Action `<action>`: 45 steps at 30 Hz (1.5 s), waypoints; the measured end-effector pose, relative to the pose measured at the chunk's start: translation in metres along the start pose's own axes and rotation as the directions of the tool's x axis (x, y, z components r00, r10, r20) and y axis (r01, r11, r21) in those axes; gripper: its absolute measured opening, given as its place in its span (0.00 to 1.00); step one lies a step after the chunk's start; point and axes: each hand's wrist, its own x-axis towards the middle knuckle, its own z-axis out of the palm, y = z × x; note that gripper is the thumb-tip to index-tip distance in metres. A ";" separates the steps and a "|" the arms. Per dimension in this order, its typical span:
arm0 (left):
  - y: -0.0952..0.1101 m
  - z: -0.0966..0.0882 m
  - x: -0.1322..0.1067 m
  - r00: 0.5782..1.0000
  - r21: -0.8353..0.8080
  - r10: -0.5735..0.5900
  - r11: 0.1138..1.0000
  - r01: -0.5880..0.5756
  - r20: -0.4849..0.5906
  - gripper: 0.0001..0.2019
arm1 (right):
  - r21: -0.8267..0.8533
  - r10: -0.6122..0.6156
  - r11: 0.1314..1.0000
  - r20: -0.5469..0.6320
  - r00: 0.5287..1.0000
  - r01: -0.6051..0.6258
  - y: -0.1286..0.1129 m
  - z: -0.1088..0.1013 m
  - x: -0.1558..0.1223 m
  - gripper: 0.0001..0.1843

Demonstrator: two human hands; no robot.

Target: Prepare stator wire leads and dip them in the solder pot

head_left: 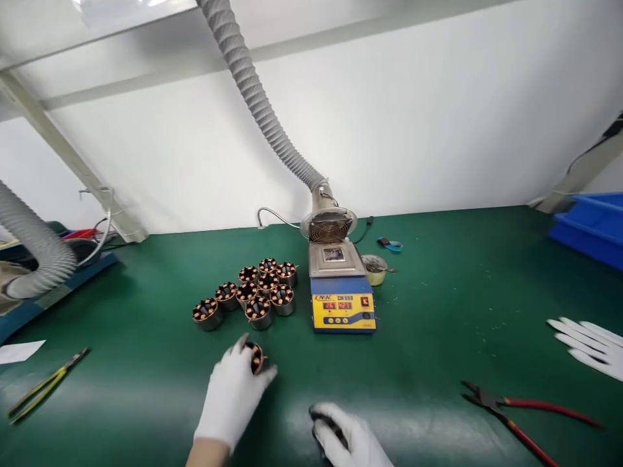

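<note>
My left hand [232, 392], in a white glove, has its fingers and thumb around one copper-wound motor stator [256, 358] on the green table. Part of this stator is hidden by the fingers. To the right, at the lower edge of the view, my gloved right hand [351, 438] is closed on a black object whose kind I cannot make out; most of it is covered by the fingers. Beyond my left hand stands a group of several similar stators [257, 312], with dark cylindrical sides and copper windings facing up.
A solder pot [343, 305] with a yellow display panel stands behind, under a grey extraction hose [263, 107]. Beside it sits a small tub [374, 269]. Red-handled pliers [501, 408] and a white glove [591, 344] lie right, green-handled pliers [48, 386] left. Blue bins [591, 227] stand far right.
</note>
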 end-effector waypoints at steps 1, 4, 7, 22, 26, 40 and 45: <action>0.009 0.002 -0.015 0.999 -0.032 0.022 0.999 -0.020 0.050 0.08 | 0.153 0.031 0.988 -0.012 0.999 -0.029 0.000 -0.001 0.001 0.17; 0.029 0.014 -0.052 0.964 -0.100 0.254 0.964 -0.246 0.078 0.12 | 0.539 0.126 0.836 -0.008 0.992 -0.102 0.002 -0.008 0.002 0.25; 0.043 0.032 -0.072 0.852 -0.111 0.511 0.846 -0.522 -0.112 0.18 | 0.648 0.202 0.752 -0.057 0.978 -0.118 0.001 -0.017 -0.002 0.20; 0.065 0.041 -0.079 0.808 -0.176 0.462 0.818 -0.548 -0.367 0.12 | 0.734 0.179 0.675 -0.060 0.982 -0.078 -0.003 -0.027 -0.001 0.11; 0.064 0.043 -0.081 0.825 -0.200 0.445 0.825 -0.529 -0.349 0.13 | 0.859 0.285 0.512 -0.170 0.943 0.000 0.001 -0.033 0.005 0.17; 0.061 0.021 -0.080 0.797 -0.274 0.510 0.756 -0.594 -0.323 0.15 | 0.292 0.295 0.945 -0.565 0.771 -0.148 0.014 -0.099 -0.038 0.25; 0.058 0.009 -0.080 0.874 -0.621 0.484 0.674 -0.400 -0.037 0.11 | 0.456 0.165 0.887 -0.171 0.971 -0.071 0.006 -0.056 -0.033 0.26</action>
